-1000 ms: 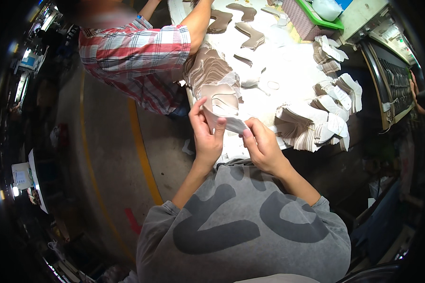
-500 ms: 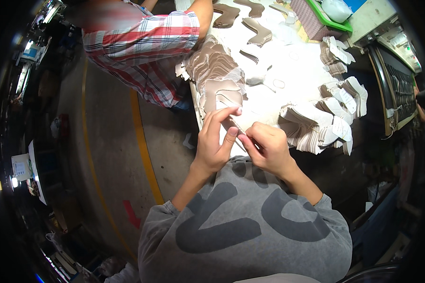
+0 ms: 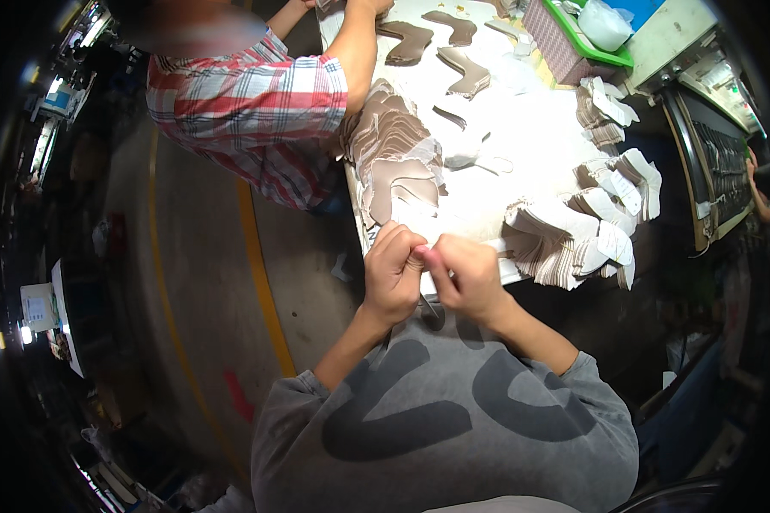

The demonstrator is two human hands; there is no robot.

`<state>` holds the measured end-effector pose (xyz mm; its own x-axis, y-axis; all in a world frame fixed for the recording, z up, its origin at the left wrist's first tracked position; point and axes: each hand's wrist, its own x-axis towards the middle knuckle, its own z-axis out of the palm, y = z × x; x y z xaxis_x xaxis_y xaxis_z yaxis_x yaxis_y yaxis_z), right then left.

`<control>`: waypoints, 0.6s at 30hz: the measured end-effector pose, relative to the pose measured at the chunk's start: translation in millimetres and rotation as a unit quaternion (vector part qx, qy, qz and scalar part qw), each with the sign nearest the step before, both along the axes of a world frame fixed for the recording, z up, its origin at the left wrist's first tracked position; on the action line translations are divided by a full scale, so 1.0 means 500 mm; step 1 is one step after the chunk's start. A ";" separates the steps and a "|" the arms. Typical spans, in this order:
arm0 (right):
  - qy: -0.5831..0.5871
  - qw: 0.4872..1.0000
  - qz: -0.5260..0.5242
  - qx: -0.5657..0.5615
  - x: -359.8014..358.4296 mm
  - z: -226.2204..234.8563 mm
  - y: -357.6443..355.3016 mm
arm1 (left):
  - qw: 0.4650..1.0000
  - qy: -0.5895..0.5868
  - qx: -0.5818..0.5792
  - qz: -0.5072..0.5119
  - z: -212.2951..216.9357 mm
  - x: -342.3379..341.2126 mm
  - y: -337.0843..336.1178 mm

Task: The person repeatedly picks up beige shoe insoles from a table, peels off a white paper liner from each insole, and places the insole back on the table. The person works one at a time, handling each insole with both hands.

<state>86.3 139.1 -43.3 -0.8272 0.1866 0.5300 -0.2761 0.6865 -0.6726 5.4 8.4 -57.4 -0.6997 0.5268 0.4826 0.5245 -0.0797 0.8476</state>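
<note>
**Operator:** I'm on the head view, the only one I have. My left hand and my right hand sit together at the near edge of the white table, fingertips meeting just above my grey sweatshirt.

**Partner:** What are they holding?

**Operator:** I cannot tell for sure. Both hands are curled tight with the fingers pinched toward each other, and whatever sits between them is hidden by the fingers. A thin dark sliver shows just under the hands, too small to make out.

**Partner:** Where is the nearest material?

**Operator:** The brown pile of cut pieces lies on the table just beyond my left hand, its near edge almost touching my knuckles. To the right of my right hand, close by, a fanned stack of pale pieces sits along the table edge. Further right, more stacks stand near the far corner.

**Partner:** Anyone else there?

**Operator:** A person in a plaid shirt stands on the left side, an arm reaching over the table toward loose brown shapes. A green tray sits at the far right end.
</note>
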 end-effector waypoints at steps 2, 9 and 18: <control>-0.001 1.000 0.009 -0.012 -0.014 -0.006 0.005 | 0.999 -0.043 -0.033 0.004 -0.006 -0.008 0.003; -0.056 0.997 -0.043 -0.026 -0.033 0.005 0.027 | 0.954 -0.295 -0.002 0.048 -0.047 -0.067 0.007; 0.012 0.987 0.145 0.073 0.005 0.024 0.047 | 0.884 -0.461 -0.072 0.026 -0.113 -0.083 -0.031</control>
<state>88.7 162.8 -31.4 -0.8220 -0.1361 0.5530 -0.4893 0.6656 -0.5635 -36.3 -7.2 -114.0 -0.7855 0.4917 -0.3758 -0.3953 0.0687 0.9160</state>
